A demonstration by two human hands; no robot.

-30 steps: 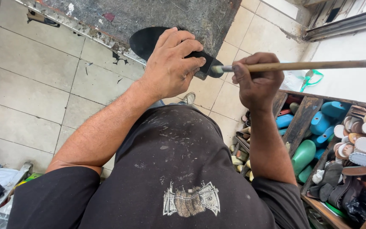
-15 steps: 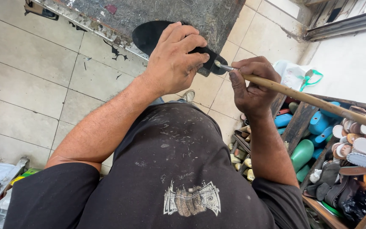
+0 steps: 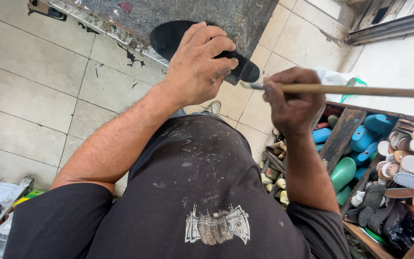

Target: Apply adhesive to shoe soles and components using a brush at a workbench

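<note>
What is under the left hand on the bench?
The left hand presses a black sole flat on the grey bench. Both ends of the sole show; the hand covers its middle. The right hand holds a brush beside it.

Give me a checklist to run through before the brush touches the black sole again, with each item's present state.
1. Left hand pressing the black sole flat on the bench: ok.
2. Right hand has a closed grip on the brush: ok.
3. Brush tip at the sole's narrow end: ok, close by it.
4. Tip touching the sole: cannot tell.
5. Glue or paint on the bristles: cannot tell.
6. Sole surface free of fingers: not ok, the left hand covers its middle.
</note>
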